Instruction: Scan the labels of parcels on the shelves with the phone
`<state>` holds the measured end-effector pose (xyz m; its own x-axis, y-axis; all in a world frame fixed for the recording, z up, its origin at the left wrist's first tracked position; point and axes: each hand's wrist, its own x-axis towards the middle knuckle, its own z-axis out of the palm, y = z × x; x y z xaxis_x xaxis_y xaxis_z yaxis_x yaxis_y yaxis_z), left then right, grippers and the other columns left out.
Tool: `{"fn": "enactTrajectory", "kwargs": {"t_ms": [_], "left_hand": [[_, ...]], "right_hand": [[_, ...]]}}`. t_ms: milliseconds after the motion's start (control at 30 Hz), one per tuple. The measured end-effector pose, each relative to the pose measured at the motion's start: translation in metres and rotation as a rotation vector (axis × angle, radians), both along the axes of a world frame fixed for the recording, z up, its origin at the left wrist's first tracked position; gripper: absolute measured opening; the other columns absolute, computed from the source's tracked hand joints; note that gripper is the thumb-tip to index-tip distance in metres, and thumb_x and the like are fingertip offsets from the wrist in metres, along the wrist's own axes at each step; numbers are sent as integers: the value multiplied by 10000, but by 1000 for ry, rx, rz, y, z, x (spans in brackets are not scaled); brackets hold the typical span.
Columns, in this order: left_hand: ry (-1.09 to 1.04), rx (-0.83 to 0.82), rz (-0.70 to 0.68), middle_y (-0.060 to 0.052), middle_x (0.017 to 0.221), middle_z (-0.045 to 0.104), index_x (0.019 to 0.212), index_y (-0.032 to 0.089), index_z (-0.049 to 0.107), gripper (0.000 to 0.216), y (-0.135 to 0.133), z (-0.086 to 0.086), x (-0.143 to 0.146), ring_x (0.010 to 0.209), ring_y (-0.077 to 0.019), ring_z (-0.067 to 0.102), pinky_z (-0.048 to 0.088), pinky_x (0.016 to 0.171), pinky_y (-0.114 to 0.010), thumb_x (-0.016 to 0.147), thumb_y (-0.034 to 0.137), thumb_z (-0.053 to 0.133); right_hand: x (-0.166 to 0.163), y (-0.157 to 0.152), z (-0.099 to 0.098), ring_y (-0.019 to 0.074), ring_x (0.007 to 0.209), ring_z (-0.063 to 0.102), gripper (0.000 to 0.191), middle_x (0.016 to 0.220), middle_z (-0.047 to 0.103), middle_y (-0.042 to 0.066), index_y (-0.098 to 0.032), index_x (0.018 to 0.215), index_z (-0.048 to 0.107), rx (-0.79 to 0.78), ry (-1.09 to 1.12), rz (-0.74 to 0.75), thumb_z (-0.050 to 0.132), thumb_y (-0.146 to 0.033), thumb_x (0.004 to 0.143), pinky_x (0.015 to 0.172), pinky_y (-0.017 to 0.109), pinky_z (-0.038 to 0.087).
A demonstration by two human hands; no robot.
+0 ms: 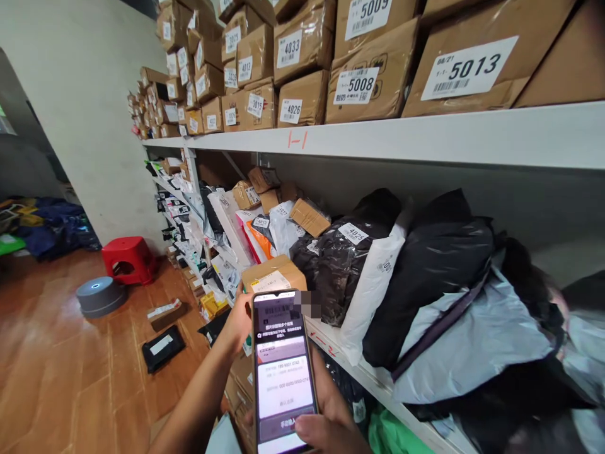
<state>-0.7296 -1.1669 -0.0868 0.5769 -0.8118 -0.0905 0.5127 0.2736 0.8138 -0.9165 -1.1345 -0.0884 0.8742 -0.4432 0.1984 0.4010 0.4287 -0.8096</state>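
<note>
My right hand is wrapped round a smartphone, its thumb over the lower part of the lit screen. The screen shows a pop-up with lines of text and numbers. Beyond the phone's top edge is a small cardboard box with a white label, partly covered by the phone. My left hand grips this box at its left side; most of its fingers are hidden behind the phone. To the right of the box, a black plastic parcel labelled 4025 lies on the shelf.
An upper white shelf carries rows of labelled cardboard boxes. Bagged parcels crowd the lower shelf, some overhanging its edge. On the floor at left are a red stool, a grey round object, a small box and a black parcel.
</note>
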Motion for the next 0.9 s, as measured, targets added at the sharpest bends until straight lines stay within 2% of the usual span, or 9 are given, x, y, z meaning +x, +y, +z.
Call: {"fn": "enactTrajectory", "kwargs": {"t_ms": [67, 133, 233, 367, 500, 600, 700, 900], "left_hand": [[-12, 16, -29, -29, 985, 694, 1340, 228, 374, 762, 5, -8, 4, 835, -211, 667, 529, 645, -289, 622, 174, 624], [-13, 26, -87, -33, 1051, 675, 1364, 281, 329, 786, 13, -16, 9, 830, -220, 675, 548, 654, -321, 642, 216, 632], [-32, 42, -167, -33, 1116, 649, 1358, 340, 321, 804, 26, -24, 15, 842, -228, 678, 566, 663, -336, 640, 253, 671], [-46, 85, -194, -31, 1121, 642, 1352, 343, 300, 837, 38, -27, 18, 843, -232, 678, 575, 632, -328, 624, 235, 698], [-20, 92, -197, -30, 1079, 653, 1307, 323, 353, 764, 42, -24, 17, 806, -230, 680, 564, 553, -301, 626, 235, 687], [32, 110, -209, -26, 1014, 667, 1237, 297, 434, 647, 43, -17, 15, 759, -227, 678, 556, 528, -308, 633, 269, 663], [96, 107, -220, -12, 931, 673, 1176, 278, 470, 558, 43, -10, 13, 734, -222, 672, 556, 544, -327, 643, 282, 639], [131, 82, -288, 2, 857, 661, 1064, 273, 444, 488, 42, -6, 8, 623, -193, 638, 520, 490, -299, 631, 314, 665]], "right_hand": [[-5, 1, 1, 207, 665, 694, 740, 824, 700, 27, -249, 1326, 298, -4, 57, -36, 721, -398, 737, 521, 268, 520], [-7, 2, -3, 205, 637, 695, 706, 803, 706, 26, -244, 1301, 313, 18, 88, -104, 700, -472, 757, 461, 243, 503], [-2, 4, -12, 243, 696, 709, 680, 891, 714, 64, -224, 1271, 326, 101, 133, -254, 661, -551, 778, 435, 272, 532], [6, 7, -21, 292, 746, 717, 809, 948, 711, 81, -237, 1344, 202, 212, 170, -344, 666, -563, 767, 403, 308, 552], [4, 6, -23, 270, 698, 718, 794, 917, 715, 86, -206, 1324, 237, 242, 121, -336, 678, -536, 752, 367, 262, 532], [-3, 4, -24, 236, 695, 721, 777, 936, 720, 92, -200, 1312, 253, 214, 89, -305, 708, -422, 723, 387, 204, 532], [-11, 4, -26, 205, 641, 710, 859, 919, 734, 80, -220, 1364, 176, 184, 158, -342, 721, -364, 716, 408, 200, 544], [-22, 4, -24, 217, 560, 700, 1103, 737, 754, 55, -187, 1411, 47, 264, 282, -447, 808, -423, 649, 418, 212, 518]]}}
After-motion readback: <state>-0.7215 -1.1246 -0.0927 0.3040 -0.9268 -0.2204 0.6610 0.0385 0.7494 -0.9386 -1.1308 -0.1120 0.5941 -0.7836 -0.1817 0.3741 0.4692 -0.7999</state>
